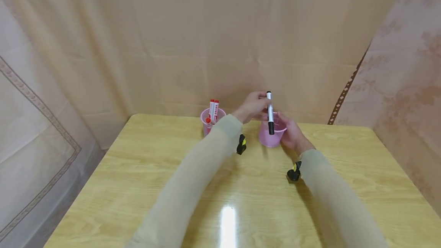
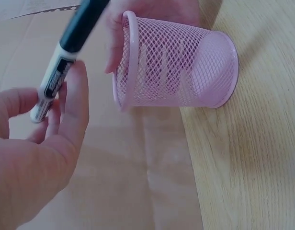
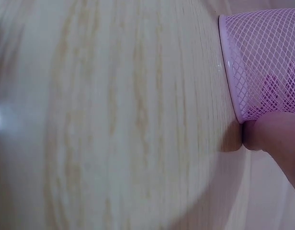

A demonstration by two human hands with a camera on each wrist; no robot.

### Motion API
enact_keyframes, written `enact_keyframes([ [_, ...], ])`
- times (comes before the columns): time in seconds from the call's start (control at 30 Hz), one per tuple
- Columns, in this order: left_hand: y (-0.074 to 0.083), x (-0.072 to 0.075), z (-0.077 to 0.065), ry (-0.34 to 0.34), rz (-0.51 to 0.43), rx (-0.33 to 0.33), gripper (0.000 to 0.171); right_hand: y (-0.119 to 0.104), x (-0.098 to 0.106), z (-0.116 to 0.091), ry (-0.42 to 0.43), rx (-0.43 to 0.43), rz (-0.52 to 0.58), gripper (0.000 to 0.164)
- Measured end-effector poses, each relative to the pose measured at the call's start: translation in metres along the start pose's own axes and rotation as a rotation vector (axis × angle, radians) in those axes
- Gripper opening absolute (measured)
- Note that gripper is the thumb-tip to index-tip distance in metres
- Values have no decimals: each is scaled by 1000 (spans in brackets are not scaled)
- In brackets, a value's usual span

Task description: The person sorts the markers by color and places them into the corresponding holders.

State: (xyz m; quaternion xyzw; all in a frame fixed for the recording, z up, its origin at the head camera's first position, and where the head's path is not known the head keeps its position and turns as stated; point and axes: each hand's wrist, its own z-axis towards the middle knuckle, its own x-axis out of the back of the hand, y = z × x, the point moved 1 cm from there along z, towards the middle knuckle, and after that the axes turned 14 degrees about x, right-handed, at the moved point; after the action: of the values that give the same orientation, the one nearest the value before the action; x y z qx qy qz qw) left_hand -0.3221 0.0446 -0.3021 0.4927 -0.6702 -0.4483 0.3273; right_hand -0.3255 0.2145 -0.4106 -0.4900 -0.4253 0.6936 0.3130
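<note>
In the head view my left hand (image 1: 253, 107) pinches a whiteboard marker (image 1: 270, 112) with a white barrel and black ends. The marker stands nearly upright above a pink mesh pen holder (image 1: 270, 139), black cap downward. Up close in the left wrist view, the thumb and fingers hold the marker (image 2: 51, 79) by its white end, apart from the rim of the pen holder (image 2: 174, 67). My right hand (image 1: 292, 135) grips that pen holder from its right side. The right wrist view shows the thumb of this hand (image 3: 284, 136) low against the mesh, near the base.
A second pink pen holder (image 1: 206, 128) stands to the left, partly behind the left forearm, with several red-capped markers (image 1: 213, 111) in it. Both holders are near the far edge of the wooden table (image 1: 162, 156). A beige curtain (image 1: 234, 41) hangs behind.
</note>
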Motion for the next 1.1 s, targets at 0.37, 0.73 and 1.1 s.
enact_keyframes([
  [0.37, 7, 1, 4, 153, 3, -263, 42, -4, -4, 7, 1, 29, -32, 31],
  [0.73, 3, 17, 0, 239, 81, -357, 40, 15, -24, 24, -19, 39, 11, 29],
  [1.1, -1, 16, -3, 267, 250, -408, 36, 15, -28, 22, -6, 15, -30, 30],
])
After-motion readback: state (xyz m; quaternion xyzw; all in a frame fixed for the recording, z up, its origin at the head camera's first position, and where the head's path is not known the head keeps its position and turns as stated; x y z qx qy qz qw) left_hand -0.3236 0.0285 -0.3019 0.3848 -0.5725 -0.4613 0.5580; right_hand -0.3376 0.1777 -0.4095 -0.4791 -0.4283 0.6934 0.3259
